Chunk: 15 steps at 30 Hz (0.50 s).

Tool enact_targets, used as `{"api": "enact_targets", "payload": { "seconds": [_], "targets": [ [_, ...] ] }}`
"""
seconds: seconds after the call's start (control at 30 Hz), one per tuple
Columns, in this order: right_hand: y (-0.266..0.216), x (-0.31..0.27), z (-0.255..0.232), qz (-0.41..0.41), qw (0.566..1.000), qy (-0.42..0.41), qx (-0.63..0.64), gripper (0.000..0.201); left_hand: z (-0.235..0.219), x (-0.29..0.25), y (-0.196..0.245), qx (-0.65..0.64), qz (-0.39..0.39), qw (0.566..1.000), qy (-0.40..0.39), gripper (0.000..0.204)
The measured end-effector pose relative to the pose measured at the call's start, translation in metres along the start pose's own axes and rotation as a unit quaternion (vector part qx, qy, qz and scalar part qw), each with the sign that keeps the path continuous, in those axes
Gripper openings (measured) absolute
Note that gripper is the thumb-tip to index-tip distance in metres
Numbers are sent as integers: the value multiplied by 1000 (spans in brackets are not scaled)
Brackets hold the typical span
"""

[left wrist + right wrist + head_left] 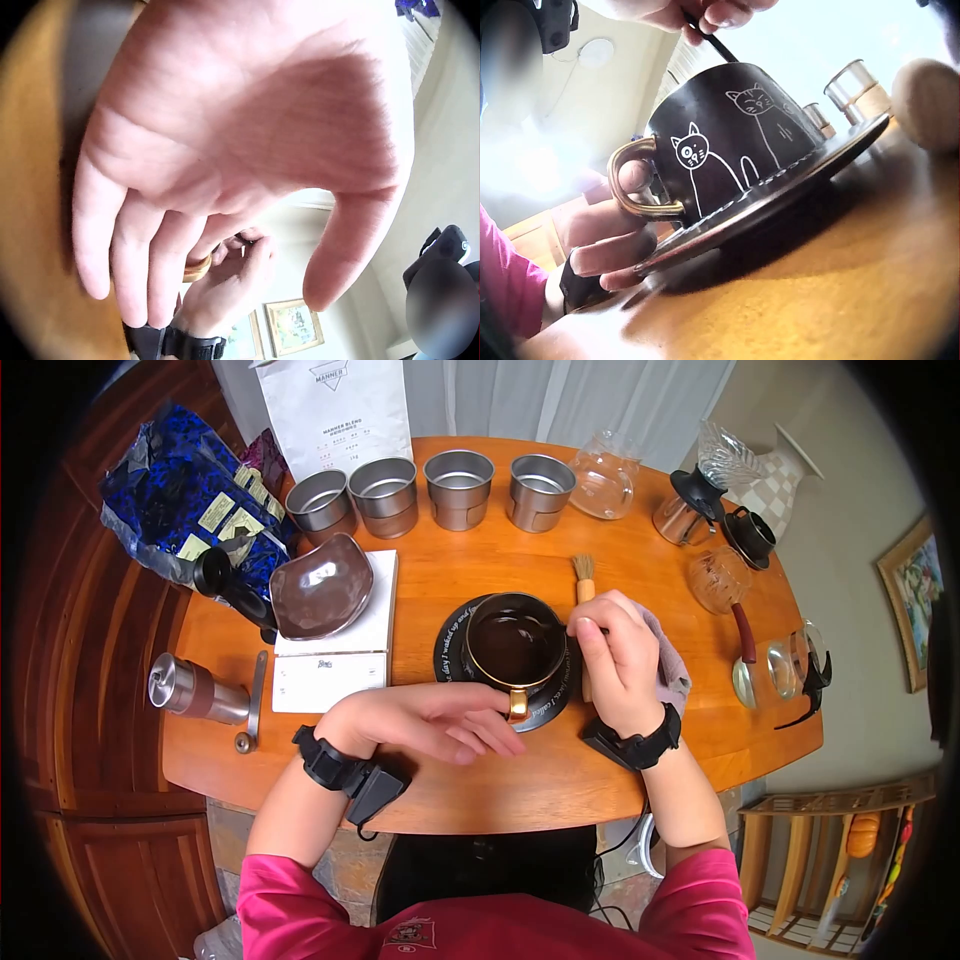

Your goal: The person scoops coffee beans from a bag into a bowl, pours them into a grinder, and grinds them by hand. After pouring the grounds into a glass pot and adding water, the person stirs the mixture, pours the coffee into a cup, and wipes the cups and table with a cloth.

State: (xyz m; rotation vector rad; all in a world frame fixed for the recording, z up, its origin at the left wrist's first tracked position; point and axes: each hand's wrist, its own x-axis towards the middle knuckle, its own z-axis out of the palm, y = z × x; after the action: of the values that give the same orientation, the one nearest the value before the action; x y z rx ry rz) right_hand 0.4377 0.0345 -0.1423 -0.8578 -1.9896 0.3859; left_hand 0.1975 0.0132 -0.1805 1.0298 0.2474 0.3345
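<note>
A black cup [516, 642] with a gold handle [517, 705] holds dark liquid and stands on a black saucer [449, 647]. My left hand [430, 722] lies at the handle, its index finger against it; the left wrist view shows this palm [240, 127] with fingers extended. Above the cup's right side, my right hand [618, 655] pinches something thin. In the right wrist view, that hand [705, 15] grips a thin dark stick [718, 45] that reaches into the cup [720, 142]. The stick's lower end is hidden.
Left: a brown dish [320, 588] on a white scale [330, 682] and a hand grinder [198, 690]. Several metal cups [459, 490] line the back. Right: a brush [584, 575], a grey cloth [668, 660], a glass pot [718, 580] and other glassware [604, 478].
</note>
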Motion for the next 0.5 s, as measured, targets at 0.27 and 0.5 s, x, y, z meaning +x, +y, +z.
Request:
{"api": "enact_targets", "payload": {
  "seconds": [0.27,0.5],
  "targets": [
    [-2,-1,4,-61,993,-55,83,5,6,3,3,-2,-21,1000,11,65],
    [1,1,6,-12,1000,8,3,5,0,-1,3,2,-9,1000,14,64]
  ]
}}
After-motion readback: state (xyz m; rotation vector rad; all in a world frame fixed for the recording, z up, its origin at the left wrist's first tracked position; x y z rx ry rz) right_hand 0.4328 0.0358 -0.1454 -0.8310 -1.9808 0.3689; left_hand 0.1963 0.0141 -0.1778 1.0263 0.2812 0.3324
